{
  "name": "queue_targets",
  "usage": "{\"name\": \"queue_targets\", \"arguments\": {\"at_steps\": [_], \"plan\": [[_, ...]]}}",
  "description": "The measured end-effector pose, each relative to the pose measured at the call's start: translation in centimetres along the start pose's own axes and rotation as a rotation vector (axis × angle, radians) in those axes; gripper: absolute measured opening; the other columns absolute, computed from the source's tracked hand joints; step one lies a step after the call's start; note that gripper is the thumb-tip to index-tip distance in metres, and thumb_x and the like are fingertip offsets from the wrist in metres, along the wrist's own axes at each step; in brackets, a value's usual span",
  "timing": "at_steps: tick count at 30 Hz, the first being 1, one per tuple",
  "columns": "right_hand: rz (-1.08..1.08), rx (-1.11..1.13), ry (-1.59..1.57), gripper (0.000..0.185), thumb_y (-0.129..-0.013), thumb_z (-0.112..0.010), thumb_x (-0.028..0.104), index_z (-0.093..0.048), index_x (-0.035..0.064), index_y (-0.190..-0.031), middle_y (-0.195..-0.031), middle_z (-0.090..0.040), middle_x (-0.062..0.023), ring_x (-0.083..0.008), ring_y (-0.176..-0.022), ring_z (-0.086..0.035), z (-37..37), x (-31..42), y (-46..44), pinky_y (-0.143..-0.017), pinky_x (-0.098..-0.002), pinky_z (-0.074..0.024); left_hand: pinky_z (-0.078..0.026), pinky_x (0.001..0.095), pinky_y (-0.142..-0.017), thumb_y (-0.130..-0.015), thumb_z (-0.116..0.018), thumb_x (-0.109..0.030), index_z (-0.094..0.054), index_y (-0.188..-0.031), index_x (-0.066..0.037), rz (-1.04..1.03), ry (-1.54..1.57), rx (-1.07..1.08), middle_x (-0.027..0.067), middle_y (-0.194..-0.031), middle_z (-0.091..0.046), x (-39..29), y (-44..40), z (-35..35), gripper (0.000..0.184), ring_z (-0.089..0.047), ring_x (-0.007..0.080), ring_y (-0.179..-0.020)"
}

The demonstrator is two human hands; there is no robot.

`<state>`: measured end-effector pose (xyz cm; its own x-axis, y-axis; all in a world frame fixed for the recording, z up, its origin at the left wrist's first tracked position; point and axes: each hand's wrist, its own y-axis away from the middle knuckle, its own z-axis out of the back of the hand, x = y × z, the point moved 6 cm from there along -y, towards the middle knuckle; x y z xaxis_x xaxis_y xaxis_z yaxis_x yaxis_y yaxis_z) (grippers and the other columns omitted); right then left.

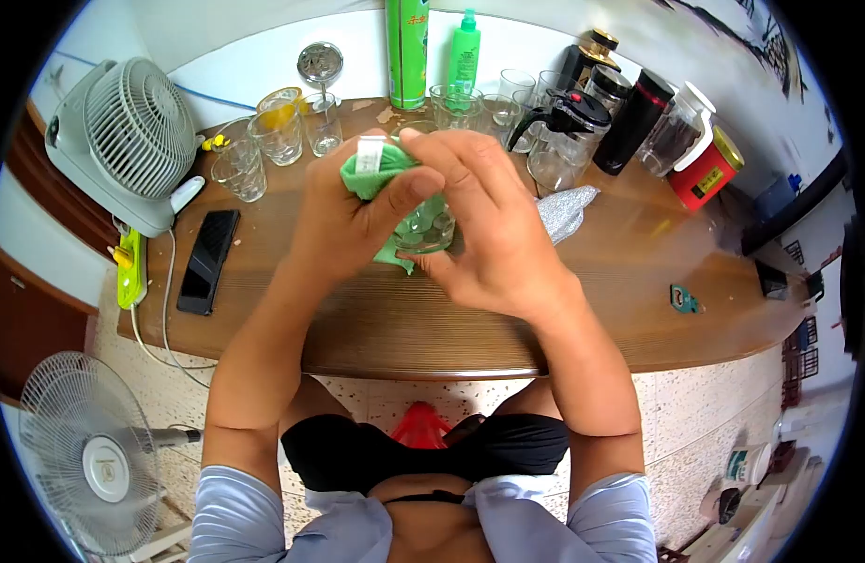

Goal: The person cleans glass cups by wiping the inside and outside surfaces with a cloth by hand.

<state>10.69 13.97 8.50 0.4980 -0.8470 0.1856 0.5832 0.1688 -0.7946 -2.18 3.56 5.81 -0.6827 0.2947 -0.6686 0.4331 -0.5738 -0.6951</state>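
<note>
Above the middle of the wooden table [432, 328], a clear glass [425, 230] is held between both hands. My left hand [353, 202] grips a green cloth [381, 167] with a white label, bunched at the glass's far side; part of the cloth hangs below the glass. My right hand [493, 216] curls around the glass from the right, its thumb low near the base and its fingers over the top. The glass's upper part is mostly hidden by the fingers and the cloth.
Glasses [278, 141] stand at the back left, near a grey fan [142, 127] and a phone [208, 261]. Behind are a green spray can [407, 56], a green bottle [464, 56] and more glasses. A coffee pot [559, 141], black flask [629, 127] and red tin [705, 174] stand right.
</note>
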Motion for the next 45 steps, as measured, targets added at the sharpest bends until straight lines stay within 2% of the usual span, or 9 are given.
{"name": "queue_targets", "arguments": {"at_steps": [5,6,9,17,22,25,31,38,45], "plan": [[-0.214,-0.108,-0.284,0.106,-0.065,-0.096,0.005,-0.042,0.0017,-0.156,-0.138,-0.057,-0.0189,-0.0382,-0.126,-0.059,-0.6,-0.7,0.5,-0.101,-0.0451,-0.0569,-0.061,0.0323,-0.073,-0.106,-0.060,-0.061,-0.067,-0.102,0.000,0.371,0.364,-0.160,0.0037,-0.088,-0.071,0.4,0.3,0.0,0.061,-0.070,0.0146,-0.081],[-0.320,-0.146,-0.388,0.107,-0.067,-0.097,0.008,-0.040,0.0018,-0.157,-0.138,-0.056,-0.0187,-0.0365,-0.126,-0.060,-0.8,-1.0,0.7,-0.100,-0.0437,-0.0585,-0.060,0.0354,-0.084,-0.108,-0.037,-0.073,-0.068,-0.126,-0.001,0.541,0.554,-0.168,0.0088,-0.109,-0.075,1.8,0.3,-0.6,0.080,-0.072,0.0194,-0.094],[-0.448,-0.165,-0.643,0.112,-0.068,-0.101,0.018,-0.037,0.0020,-0.159,-0.140,-0.055,-0.0182,-0.0310,-0.126,-0.061,-2.2,-2.7,1.5,-0.096,-0.0402,-0.0614,-0.061,0.0378,-0.088,-0.108,-0.031,-0.075,-0.068,-0.130,-0.001,0.581,0.754,-0.044,0.0129,-0.114,-0.076,1.2,-0.2,-1.4,0.085,-0.074,0.0215,-0.099],[-0.126,-0.045,-0.118,0.101,-0.069,-0.094,0.010,-0.043,0.0035,-0.157,-0.141,-0.054,-0.0220,-0.0425,-0.127,-0.058,-0.2,-1.9,1.0,-0.106,-0.0453,-0.0534,-0.047,0.0268,-0.073,-0.112,-0.055,-0.048,-0.068,-0.103,-0.003,0.074,-0.064,-0.095,-0.0005,-0.091,-0.066,0.1,0.2,0.4,0.047,-0.057,0.0082,-0.083],[0.017,-0.085,-0.074,0.106,-0.069,-0.093,0.010,-0.038,0.0009,-0.159,-0.142,-0.054,-0.0224,-0.0424,-0.127,-0.058,-0.3,-0.9,0.9,-0.103,-0.0439,-0.0550,-0.053,0.0301,-0.073,-0.111,-0.050,-0.059,-0.071,-0.111,-0.003,0.329,0.124,-0.233,0.0033,-0.094,-0.070,1.6,0.5,0.8,0.060,-0.063,0.0118,-0.083],[-0.396,-0.149,-0.597,0.110,-0.069,-0.096,0.005,-0.039,0.0080,-0.162,-0.149,-0.052,-0.0162,-0.0322,-0.139,-0.053,-1.0,-1.6,1.3,-0.107,-0.0408,-0.0561,-0.060,0.0362,-0.082,-0.109,-0.041,-0.069,-0.065,-0.126,-0.004,0.508,0.731,-0.078,0.0082,-0.111,-0.073,0.2,-0.1,-1.2,0.072,-0.072,0.0189,-0.093],[-0.499,-0.067,-0.657,0.108,-0.070,-0.097,0.007,-0.039,0.0064,-0.162,-0.146,-0.054,-0.0171,-0.0310,-0.137,-0.055,-1.4,-2.8,1.5,-0.107,-0.0414,-0.0556,-0.059,0.0350,-0.080,-0.110,-0.037,-0.069,-0.064,-0.124,-0.002,0.448,0.364,-0.222,0.0090,-0.108,-0.072,0.8,-0.1,-0.2,0.074,-0.070,0.0180,-0.093],[-0.017,-0.063,-0.055,0.092,-0.071,-0.083,0.000,-0.043,0.0012,-0.154,-0.138,-0.057,-0.0192,-0.0424,-0.128,-0.056,-0.4,-0.9,1.0,-0.106,-0.0469,-0.0513,-0.039,0.0256,-0.069,-0.112,-0.051,-0.056,-0.064,-0.091,-0.005,0.058,-0.017,-0.114,-0.0042,-0.085,-0.056,0.5,0.3,0.6,0.056,-0.049,0.0067,-0.081],[-0.258,-0.114,-0.386,0.104,-0.073,-0.090,0.004,-0.036,0.0045,-0.162,-0.145,-0.056,-0.0163,-0.0341,-0.136,-0.055,-0.7,-1.8,1.4,-0.108,-0.0428,-0.0534,-0.058,0.0386,-0.092,-0.111,-0.039,-0.065,-0.068,-0.123,-0.002,0.443,0.482,-0.161,0.0105,-0.111,-0.074,2.8,0.2,0.5,0.071,-0.071,0.0214,-0.101]]}}
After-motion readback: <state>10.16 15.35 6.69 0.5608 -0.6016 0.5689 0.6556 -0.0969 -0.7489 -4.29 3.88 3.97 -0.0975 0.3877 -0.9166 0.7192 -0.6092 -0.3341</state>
